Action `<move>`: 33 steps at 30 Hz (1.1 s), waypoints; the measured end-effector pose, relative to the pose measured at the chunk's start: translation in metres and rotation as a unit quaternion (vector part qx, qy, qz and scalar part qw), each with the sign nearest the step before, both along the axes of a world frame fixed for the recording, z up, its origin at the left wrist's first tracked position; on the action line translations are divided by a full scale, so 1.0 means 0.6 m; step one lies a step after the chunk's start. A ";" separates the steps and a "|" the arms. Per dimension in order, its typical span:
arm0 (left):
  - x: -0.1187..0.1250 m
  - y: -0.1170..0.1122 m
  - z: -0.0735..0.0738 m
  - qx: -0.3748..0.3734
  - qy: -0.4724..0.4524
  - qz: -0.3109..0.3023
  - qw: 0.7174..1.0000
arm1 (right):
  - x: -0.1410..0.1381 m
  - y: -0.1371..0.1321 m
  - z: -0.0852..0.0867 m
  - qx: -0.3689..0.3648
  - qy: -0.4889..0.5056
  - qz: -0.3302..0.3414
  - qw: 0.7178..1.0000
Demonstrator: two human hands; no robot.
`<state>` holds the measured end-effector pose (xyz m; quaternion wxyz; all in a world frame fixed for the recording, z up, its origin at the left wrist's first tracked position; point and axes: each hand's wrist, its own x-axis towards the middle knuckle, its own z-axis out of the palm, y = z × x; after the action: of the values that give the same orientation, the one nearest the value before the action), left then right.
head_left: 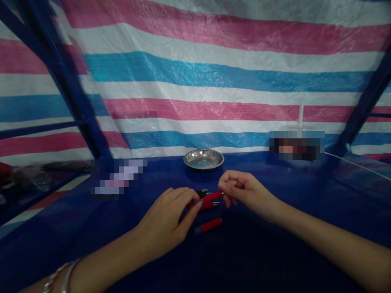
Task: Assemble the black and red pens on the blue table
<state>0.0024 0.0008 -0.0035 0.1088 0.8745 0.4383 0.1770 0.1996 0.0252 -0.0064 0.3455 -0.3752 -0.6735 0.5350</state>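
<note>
The left hand (172, 213) and right hand (242, 188) have fingers clamped on opposite ends of 1 red pen (212, 197), beside other pens (209, 205) on the table (259, 252). Beyond stands 1 metal dish (203, 166).

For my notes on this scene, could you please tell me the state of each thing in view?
Left hand: pinching held red pen
Right hand: fingers curled at its other end
Held red pen: slanted
Second red pen: partly hidden
Nearest red piece: lying flat
Black pens: partly hidden
Metal dish: upright
Striped sheet: hanging, creased
</note>
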 end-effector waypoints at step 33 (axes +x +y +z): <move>0.004 -0.002 0.007 0.016 -0.001 0.003 1.000 | 0.001 0.001 -0.008 0.011 0.013 0.026 1.000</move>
<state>0.0046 -0.0005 0.0008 0.0949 0.8744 0.4385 0.1847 0.2005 0.0257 -0.0110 0.3442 -0.3470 -0.6843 0.5412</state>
